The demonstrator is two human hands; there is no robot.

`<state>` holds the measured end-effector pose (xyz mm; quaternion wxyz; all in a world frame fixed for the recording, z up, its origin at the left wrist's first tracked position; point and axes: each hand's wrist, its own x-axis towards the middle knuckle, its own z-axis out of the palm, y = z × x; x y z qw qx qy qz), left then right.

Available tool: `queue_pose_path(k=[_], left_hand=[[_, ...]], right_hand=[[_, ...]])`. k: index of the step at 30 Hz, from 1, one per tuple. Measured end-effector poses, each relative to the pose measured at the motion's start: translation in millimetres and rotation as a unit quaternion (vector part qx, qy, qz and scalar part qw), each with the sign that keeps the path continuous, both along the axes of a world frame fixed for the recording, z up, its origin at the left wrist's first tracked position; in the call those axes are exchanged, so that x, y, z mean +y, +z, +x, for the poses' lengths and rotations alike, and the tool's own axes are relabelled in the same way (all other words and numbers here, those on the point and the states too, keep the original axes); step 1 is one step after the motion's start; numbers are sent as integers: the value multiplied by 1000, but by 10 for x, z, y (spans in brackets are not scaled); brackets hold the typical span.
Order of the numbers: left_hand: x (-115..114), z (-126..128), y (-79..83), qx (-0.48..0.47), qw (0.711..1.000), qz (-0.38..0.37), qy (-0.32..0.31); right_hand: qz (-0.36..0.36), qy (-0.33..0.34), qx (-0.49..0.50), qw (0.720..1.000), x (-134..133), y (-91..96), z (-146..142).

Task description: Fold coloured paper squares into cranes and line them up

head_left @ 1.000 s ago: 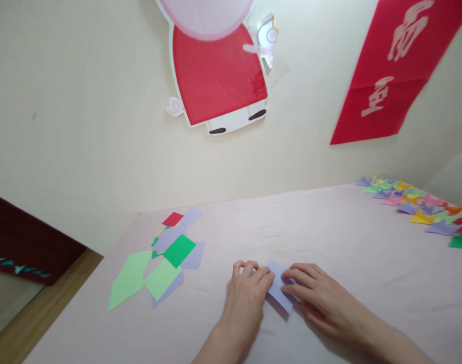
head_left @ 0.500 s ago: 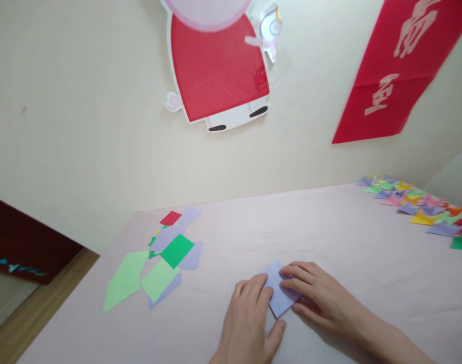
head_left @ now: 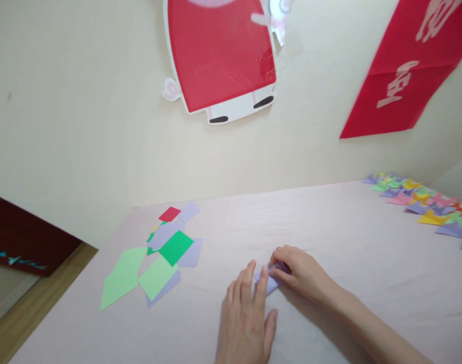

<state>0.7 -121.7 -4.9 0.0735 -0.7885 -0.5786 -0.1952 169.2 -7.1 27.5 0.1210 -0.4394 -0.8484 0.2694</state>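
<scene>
**Lavender paper (head_left: 271, 284) pinched in my right grip (head_left: 299, 270), left grip (head_left: 244, 318) spread wide beside it**

What matters is how the lavender paper lies between my two hands. My right grip is narrow, its thumb and bent fingers drawn together on the paper's far-right part. From there the uncovered piece runs left and back toward me, low over the surface (head_left: 329, 222), its near edge slanting that same way. My fingers hide the rest, so I cannot tell its full long axis or how its layers sit.

The right grip is the nearer one, being on the paper. The left grip holds nothing: its fingers are extended, its thumb stands apart, and its index finger lies along the paper's left end. Whether that fingertip presses or only hovers, I cannot tell.

Left of my left grip comes a plain stretch of surface, then the loose sheets (head_left: 176, 247), well apart. Beyond them is the surface's left edge. Ahead of both grips the surface runs to its far edge, where the wall (head_left: 101, 126) rises. Well to the right of my right grip, toward the far side, stand rows of folded papers (head_left: 432, 217). My right forearm (head_left: 362, 318) takes up room on the near right.
</scene>
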Motion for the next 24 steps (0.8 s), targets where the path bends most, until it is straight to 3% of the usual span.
queue_pose_path(k=[4, 8, 24], left_hand=[[-59, 44, -126, 70, 996, 18, -55], [-71, 105, -188, 67, 996, -8, -53], [-61, 118, -166, 34, 994, -80, -61]], right_hand=[[-20, -18, 6, 1000, 42, -12, -49], [-28, -33, 10, 999, 55, -32, -53], [-18, -34, 21, 999, 48, -86, -43]])
